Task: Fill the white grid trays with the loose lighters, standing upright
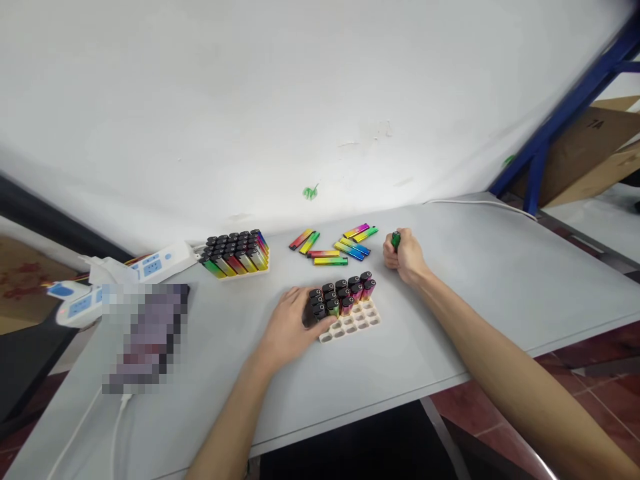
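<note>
A cream tray [351, 326] with oval holes holds several upright lighters [343, 293] with black tops; its front and right holes hold nothing. My left hand [295, 323] rests against the tray's left side, thumb at the front and fingers behind the lighters. To the right, my right hand [404, 255] is closed around a green lighter [395, 240], one end of which shows above the fingers. Several colourful lighters [323, 254] lie loose on the table behind the tray.
A full tray of lighters [235, 255] stands at the back left. Beside it are a white power strip [165, 263] and a blurred phone-like object [150, 337] with white cables. The grey table [500, 267] meets a white wall; blue metal posts and cardboard are at right.
</note>
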Action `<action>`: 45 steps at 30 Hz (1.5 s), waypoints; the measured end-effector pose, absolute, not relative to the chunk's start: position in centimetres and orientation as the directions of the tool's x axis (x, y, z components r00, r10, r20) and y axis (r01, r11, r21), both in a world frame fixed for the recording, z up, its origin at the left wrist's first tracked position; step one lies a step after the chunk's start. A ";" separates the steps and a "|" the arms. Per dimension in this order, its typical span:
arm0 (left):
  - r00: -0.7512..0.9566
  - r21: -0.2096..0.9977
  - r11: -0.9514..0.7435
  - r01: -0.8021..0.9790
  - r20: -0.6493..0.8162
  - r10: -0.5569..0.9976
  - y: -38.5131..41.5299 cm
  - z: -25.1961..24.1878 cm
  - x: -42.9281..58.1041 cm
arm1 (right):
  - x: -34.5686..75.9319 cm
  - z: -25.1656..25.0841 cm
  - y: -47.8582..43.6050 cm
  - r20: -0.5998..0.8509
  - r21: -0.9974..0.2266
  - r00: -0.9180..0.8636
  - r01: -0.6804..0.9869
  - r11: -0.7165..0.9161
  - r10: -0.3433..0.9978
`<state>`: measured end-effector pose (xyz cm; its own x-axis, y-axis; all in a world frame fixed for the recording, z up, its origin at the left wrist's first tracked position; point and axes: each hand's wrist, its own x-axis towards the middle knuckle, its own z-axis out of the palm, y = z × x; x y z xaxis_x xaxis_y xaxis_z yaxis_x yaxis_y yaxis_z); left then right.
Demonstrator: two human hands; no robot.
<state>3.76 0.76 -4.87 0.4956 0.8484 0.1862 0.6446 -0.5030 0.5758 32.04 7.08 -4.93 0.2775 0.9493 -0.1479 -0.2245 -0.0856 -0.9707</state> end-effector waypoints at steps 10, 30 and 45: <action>0.483 0.578 -0.496 0.648 0.191 0.854 0.8 -4.8 3.8 | 32.0 -4.0 4.2 0.125 -0.990 0.212 0.093 0.107 0.969; 0.484 0.589 -0.508 0.629 0.215 0.848 0.4 -4.8 3.9 | 27.9 -1.9 -5.5 0.301 -0.595 -0.167 0.737 0.322 0.939; 0.490 0.560 -0.525 0.641 0.228 0.841 0.4 -5.0 3.9 | 27.3 -1.9 -5.4 0.393 -0.361 -0.155 0.881 0.307 0.907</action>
